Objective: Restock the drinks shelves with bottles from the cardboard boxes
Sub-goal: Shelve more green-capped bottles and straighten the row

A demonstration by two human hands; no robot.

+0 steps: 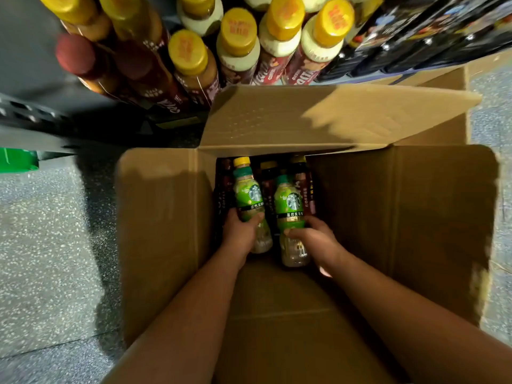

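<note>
Left green-label bottle (250, 200) and right green-label bottle (291, 214) are inside the open cardboard box (163, 231), the left hand (241, 231) and right hand (313, 239) each wrapped round one. Dark bottles (304, 187), apparently coffee, are behind them. Yellow-capped bottles (238, 45) fill the shelf beyond.

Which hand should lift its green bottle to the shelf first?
Probably left. Left hand and right hand each grip a green bottle, but the shelf bottles sit leftward and the box flap spreads mostly rightward.
</note>
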